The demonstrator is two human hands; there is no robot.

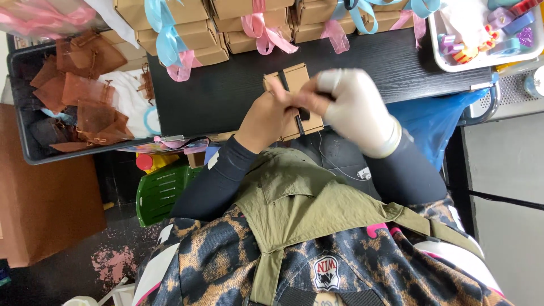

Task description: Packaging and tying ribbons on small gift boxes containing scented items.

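Nearest the camera, two dark sleeves run out from under an olive vest and leopard-print jacket to meet over the black desk (226,90). The left hand (266,116), bare, is curled around the near-left side of a small brown cardboard box (294,79), fingers closed on its edge and thumb pointing up toward the lid. The right hand (351,102), in a whitish glove, is closed down narrow, its fingertips pinched on a thin black strip (300,116) that lies across the front of the box; motion blur makes it hard to say whether this is a ribbon or a band. The box rests on the desk's near edge, right between the two hands, its flap lifted slightly.

To the left, a dark bin (25,144) holds a heap of brown sheer pouches (85,96). To the right, a blue plastic bag (436,122) hangs beside the desk.

Farther off, along the desk's far edge, stand stacked cardboard boxes (192,34) tied with light blue and pink ribbons (164,39). In the far right corner, a white tray (447,59) holds small colourful bits.
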